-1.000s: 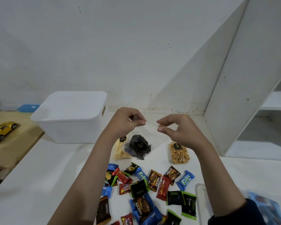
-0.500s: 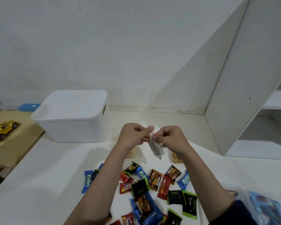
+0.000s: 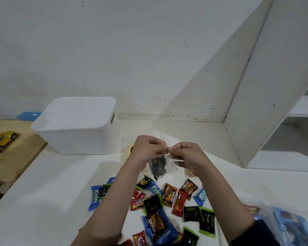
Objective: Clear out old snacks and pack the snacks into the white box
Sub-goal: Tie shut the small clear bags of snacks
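My left hand (image 3: 147, 148) and my right hand (image 3: 188, 155) both pinch the top edge of a small clear bag of dark snacks (image 3: 159, 166), held above the white table. The two hands almost touch each other. Below them, several small wrapped snacks (image 3: 169, 205) in blue, red, black-green and brown lie scattered. The white box (image 3: 75, 139) stands closed under its lid at the back left, well apart from both hands. A pale yellow snack bag (image 3: 130, 150) and an orange one (image 3: 190, 173) are mostly hidden behind my hands.
A clear plastic container (image 3: 281, 226) with blue and red packs sits at the lower right. White shelving (image 3: 274, 103) rises on the right. A yellow toy car (image 3: 2, 142) rests on a wooden surface (image 3: 11, 162) to the left, with a blue object (image 3: 28, 115) behind it.
My hands came together from wide apart and dropped lower a second ago. Since half a second ago the clear bag hangs fuller below my fingers, showing its dark contents.
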{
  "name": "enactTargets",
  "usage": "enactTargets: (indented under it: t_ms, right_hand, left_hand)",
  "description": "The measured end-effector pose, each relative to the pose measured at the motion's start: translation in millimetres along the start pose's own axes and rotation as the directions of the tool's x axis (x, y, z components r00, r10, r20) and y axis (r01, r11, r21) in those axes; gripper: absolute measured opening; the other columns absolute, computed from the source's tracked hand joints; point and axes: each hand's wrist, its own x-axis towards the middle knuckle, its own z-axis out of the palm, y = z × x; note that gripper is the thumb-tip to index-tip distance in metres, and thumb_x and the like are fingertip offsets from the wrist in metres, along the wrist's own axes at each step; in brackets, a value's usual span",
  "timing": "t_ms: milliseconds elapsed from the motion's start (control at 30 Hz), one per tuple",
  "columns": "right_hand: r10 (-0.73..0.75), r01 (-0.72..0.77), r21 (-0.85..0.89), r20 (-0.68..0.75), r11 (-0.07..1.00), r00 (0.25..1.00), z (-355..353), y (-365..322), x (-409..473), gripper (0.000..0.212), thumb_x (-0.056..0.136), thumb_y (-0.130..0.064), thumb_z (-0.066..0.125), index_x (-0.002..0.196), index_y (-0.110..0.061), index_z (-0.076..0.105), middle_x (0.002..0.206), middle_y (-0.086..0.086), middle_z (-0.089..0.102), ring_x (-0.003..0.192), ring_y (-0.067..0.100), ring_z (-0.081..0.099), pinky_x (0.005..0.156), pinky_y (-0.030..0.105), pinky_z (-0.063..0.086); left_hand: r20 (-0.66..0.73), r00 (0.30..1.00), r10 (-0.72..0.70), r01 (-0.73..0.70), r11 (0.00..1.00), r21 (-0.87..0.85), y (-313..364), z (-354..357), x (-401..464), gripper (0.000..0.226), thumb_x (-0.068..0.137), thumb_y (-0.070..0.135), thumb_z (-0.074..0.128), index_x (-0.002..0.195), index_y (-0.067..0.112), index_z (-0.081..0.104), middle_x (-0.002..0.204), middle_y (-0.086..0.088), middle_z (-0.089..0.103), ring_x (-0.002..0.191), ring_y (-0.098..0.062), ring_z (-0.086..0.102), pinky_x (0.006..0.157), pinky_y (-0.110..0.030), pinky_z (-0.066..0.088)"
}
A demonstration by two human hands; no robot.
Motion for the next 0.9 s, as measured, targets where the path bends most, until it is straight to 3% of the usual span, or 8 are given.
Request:
enactTargets:
  t_ms: [67,233,333,433,533,667,767,900]
  right_hand:
    - [-0.022,0.021,-0.05,-0.012,0.999,1.0,0.6,-0.8,0.3,0.013,0.075,-0.011,0.077,0.066,-0.01,0.067,0.066,0.003,0.069,0.062,0.01,0.065,0.064,0.027,0.051]
    - [-0.179,0.167,-0.099,-0.122,0.981,0.976,4.2,-4.6,4.3,0.016,0.072,-0.003,0.077,0.06,-0.005,0.068,0.049,0.003,0.062,0.045,0.009,0.056,0.049,0.021,0.046]
    - [-0.243,0.223,-0.145,-0.141,0.964,0.96,5.3,-6.3,6.2,0.015,0.074,-0.007,0.077,0.062,-0.008,0.069,0.053,0.004,0.063,0.048,0.011,0.055,0.049,0.021,0.045]
    - [-0.335,0.295,-0.265,-0.121,0.918,0.934,4.7,-8.7,5.9,0.015,0.081,-0.013,0.072,0.066,-0.014,0.067,0.065,0.004,0.063,0.06,0.013,0.056,0.057,0.025,0.046]
    - [-0.342,0.301,-0.318,-0.08,0.899,0.936,-1.7,-16.8,5.2,0.015,0.087,-0.02,0.065,0.074,-0.015,0.062,0.081,0.001,0.069,0.073,0.013,0.063,0.065,0.027,0.049]
    - [-0.169,0.194,-0.226,0.127,0.955,0.977,-14.8,-29.9,7.1,0.014,0.093,-0.025,0.057,0.087,-0.012,0.057,0.093,0.002,0.075,0.088,0.018,0.072,0.08,0.041,0.052]
    - [-0.129,0.163,-0.167,0.201,0.972,0.971,-22.8,-33.3,14.3,0.012,0.094,-0.025,0.055,0.086,-0.015,0.056,0.097,0.005,0.075,0.09,0.023,0.072,0.082,0.045,0.052]
    - [-0.048,0.041,0.118,0.058,0.992,0.997,-33.3,-24.0,31.7,0.035,0.095,-0.046,0.045,0.101,-0.014,0.06,0.105,0.006,0.073,0.096,0.025,0.07,0.085,0.05,0.053]
  left_hand:
    - [-0.022,1.0,0.003,-0.003,1.0,0.009,-0.5,-0.8,0.6,0.011,0.072,-0.007,0.073,0.08,-0.001,0.071,0.079,-0.012,0.072,0.063,-0.017,0.071,0.057,-0.022,0.057]
    - [-0.079,0.996,0.041,-0.041,0.999,0.011,3.2,0.3,3.8,0.021,0.067,-0.013,0.072,0.087,-0.013,0.067,0.084,-0.016,0.07,0.065,-0.023,0.069,0.061,-0.027,0.06]
    - [-0.1,0.994,0.047,-0.046,0.999,0.005,5.7,2.0,5.4,0.019,0.067,-0.011,0.073,0.085,-0.012,0.067,0.088,-0.018,0.07,0.075,-0.029,0.07,0.072,-0.035,0.06]
    - [-0.131,0.989,0.074,-0.073,0.997,0.011,0.8,-1.0,6.9,0.021,0.069,0.005,0.08,0.085,-0.001,0.067,0.082,-0.015,0.071,0.077,-0.026,0.072,0.07,-0.032,0.059]
    - [-0.16,0.982,0.104,-0.086,0.99,0.115,-11.6,-11.0,10.2,0.053,0.063,0.033,0.086,0.102,0.014,0.056,0.097,0.0,0.063,0.087,-0.014,0.063,0.071,-0.025,0.051]
    - [0.104,0.995,-0.001,-0.026,0.965,0.263,-30.8,-28.8,18.5,0.096,0.062,0.03,0.087,0.139,0.02,0.031,0.139,0.003,0.039,0.128,-0.019,0.039,0.102,-0.037,0.04]
    - [0.281,0.96,-0.015,-0.077,0.946,0.315,-42.0,-32.2,24.6,0.067,0.068,0.015,0.083,0.126,0.017,0.049,0.132,-0.001,0.053,0.129,-0.02,0.045,0.107,-0.04,0.038]
    - [0.162,0.986,0.039,-0.077,0.968,0.24,-54.9,-26.1,34.9,0.022,0.075,0.009,0.077,0.093,0.011,0.063,0.096,-0.008,0.067,0.097,-0.024,0.063,0.09,-0.04,0.052]
